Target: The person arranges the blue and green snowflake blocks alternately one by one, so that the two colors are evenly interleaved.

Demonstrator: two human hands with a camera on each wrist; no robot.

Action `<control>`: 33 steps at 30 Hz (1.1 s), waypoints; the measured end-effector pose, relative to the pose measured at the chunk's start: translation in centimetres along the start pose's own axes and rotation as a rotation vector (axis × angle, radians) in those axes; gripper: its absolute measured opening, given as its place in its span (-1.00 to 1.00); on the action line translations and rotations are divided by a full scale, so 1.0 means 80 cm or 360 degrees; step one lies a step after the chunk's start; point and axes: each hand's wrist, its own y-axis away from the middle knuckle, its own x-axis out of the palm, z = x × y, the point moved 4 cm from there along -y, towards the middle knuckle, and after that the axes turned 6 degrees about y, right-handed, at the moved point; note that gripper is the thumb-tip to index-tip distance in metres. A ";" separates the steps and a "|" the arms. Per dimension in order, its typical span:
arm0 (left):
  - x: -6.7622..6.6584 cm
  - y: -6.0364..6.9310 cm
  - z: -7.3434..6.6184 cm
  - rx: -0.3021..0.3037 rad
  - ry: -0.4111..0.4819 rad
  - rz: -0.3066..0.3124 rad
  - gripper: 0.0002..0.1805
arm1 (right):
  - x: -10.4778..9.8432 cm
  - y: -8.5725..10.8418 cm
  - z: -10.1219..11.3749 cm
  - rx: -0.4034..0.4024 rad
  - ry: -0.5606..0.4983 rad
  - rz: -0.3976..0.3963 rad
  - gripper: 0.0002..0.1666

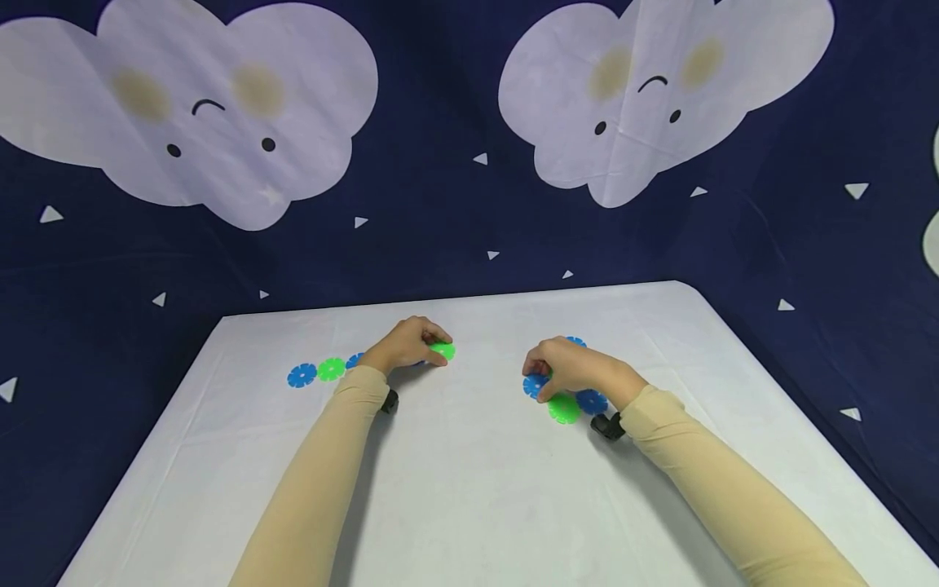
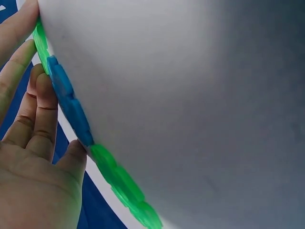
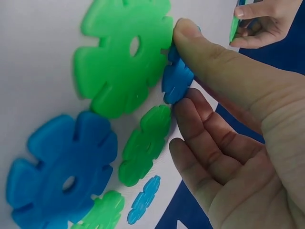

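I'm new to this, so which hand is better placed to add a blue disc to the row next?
Probably the right hand: it grips a blue disc, while the left hand pinches a green disc.

Head view: the left hand (image 1: 407, 344) hides part of the left row of discs (image 1: 332, 369); the right hand (image 1: 575, 364), much of the far blue disc (image 1: 575, 341). Both sleeves (image 1: 304, 481) are cut off by the near edge. Left wrist view: fingers (image 2: 15, 69) overlap the end green disc (image 2: 41, 44). Right wrist view: the large green disc (image 3: 109, 67) is cropped above, the large blue disc (image 3: 62, 160) below; the thumb (image 3: 219, 62) partly covers the pinched blue disc (image 3: 177, 82).
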 end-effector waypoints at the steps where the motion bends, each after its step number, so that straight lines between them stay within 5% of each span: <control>1: 0.000 0.000 0.000 -0.0001 0.0004 0.0001 -0.55 | 0.000 -0.001 0.000 -0.0003 0.0008 0.0001 -0.57; 19: 0.000 0.001 0.002 -0.0004 0.0035 0.0001 -0.53 | -0.005 -0.007 0.002 0.0022 0.0009 -0.0046 -0.61; 33: 0.001 0.000 0.002 0.0002 0.0020 0.0002 -0.53 | -0.009 -0.022 -0.005 0.0152 -0.0040 0.0199 -0.56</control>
